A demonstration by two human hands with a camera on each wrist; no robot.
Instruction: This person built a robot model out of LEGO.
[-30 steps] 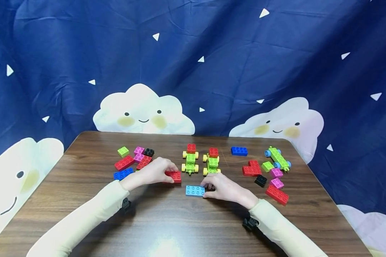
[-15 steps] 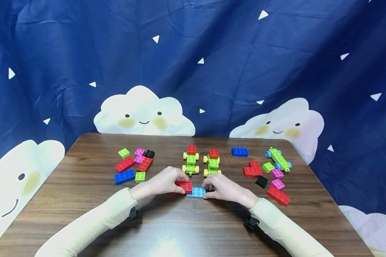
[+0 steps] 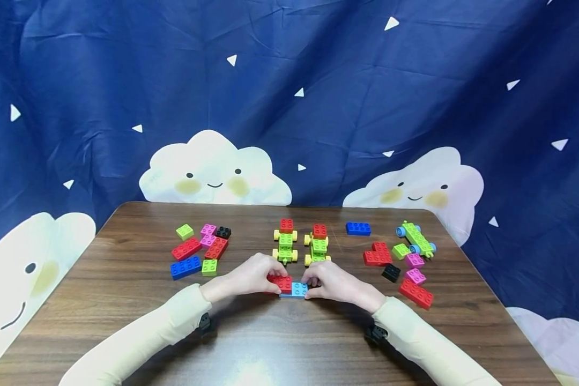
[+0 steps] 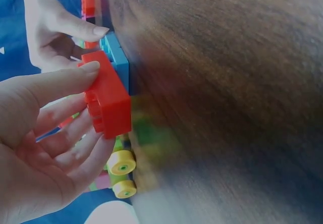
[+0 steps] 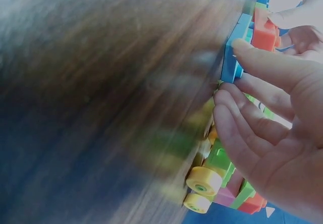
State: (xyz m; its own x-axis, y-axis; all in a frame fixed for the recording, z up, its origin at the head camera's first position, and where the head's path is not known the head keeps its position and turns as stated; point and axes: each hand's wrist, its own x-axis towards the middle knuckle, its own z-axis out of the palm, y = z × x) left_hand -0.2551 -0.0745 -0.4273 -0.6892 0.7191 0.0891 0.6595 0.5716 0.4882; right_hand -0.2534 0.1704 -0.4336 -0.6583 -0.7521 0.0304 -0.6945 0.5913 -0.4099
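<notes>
Between thumb and fingers my left hand pinches a red brick by its left part. The brick lies over the left studs of a light blue brick and juts out past its left end. My right hand grips the light blue brick at its right end, thumb in front and fingers behind. In the left wrist view the red brick stands higher than the light blue brick on the table. The right wrist view shows my thumb on the light blue brick; whether the two are pressed fully together I cannot tell.
Just behind my hands stand two lime-green cars with yellow wheels, a left car and a right car. Several loose bricks lie at left, among them a dark blue brick. A blue-wheeled lime base and more bricks lie at right.
My left hand has carried the red brick rightward onto the left part of the light blue brick, uncovering a lime brick behind. My right hand has kept its grip in nearly the same place.
</notes>
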